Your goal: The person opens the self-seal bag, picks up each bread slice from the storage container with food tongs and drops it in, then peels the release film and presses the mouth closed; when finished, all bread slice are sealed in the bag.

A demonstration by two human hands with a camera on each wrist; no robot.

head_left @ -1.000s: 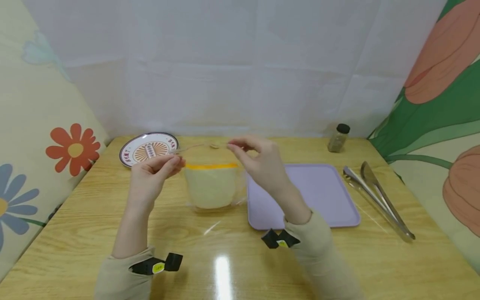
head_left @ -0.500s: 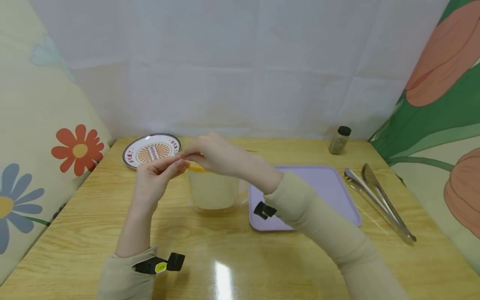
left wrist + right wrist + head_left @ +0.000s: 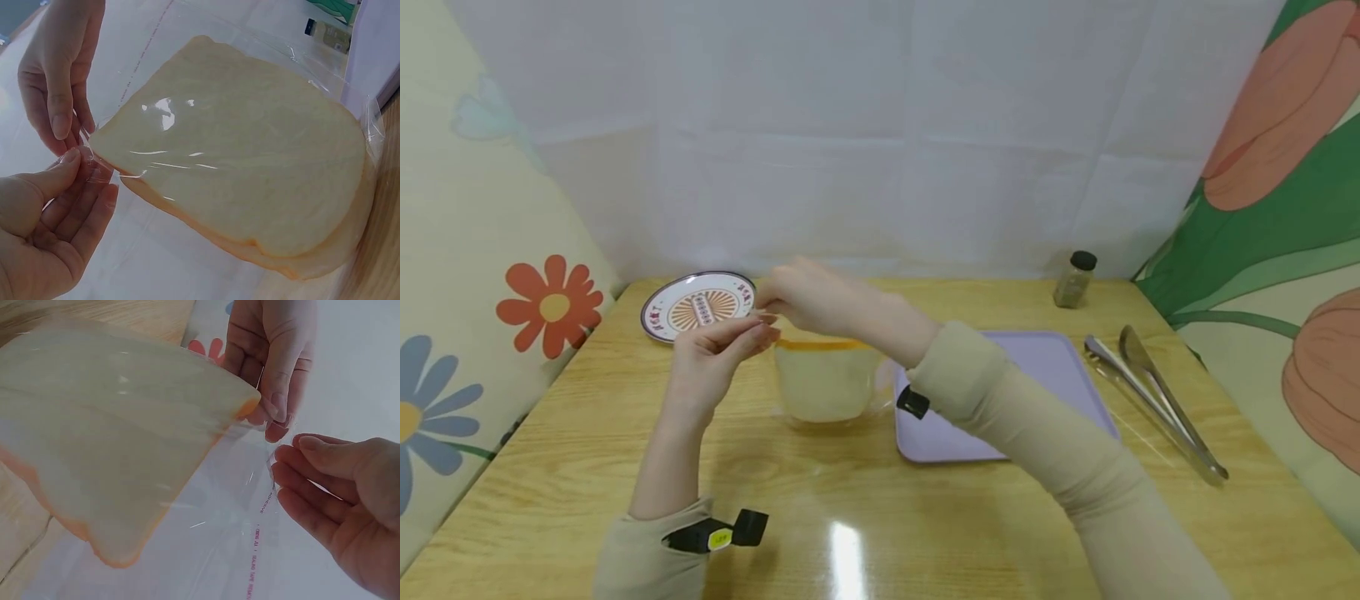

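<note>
Upright on the table stands a clear plastic bag with bread slices in it, pale with orange crust. A strip of small red print runs along the bag's mouth. My left hand pinches the bag's left top corner between thumb and fingers. At the same corner my right hand has its thumb and forefinger together on the bag's edge, its other fingers loosely bent. In the head view the right hand and wrist pass over the bag's top and hide part of it.
Behind the left hand lies a round patterned plate. A lilac tray is to the bag's right, partly under the right sleeve. Further right are metal tongs and, at the back, a small black-capped jar.
My right hand has crossed leftward from above the bag's right side to the left corner, where it meets the left hand. The left hand keeps its pinch nearly in place.
</note>
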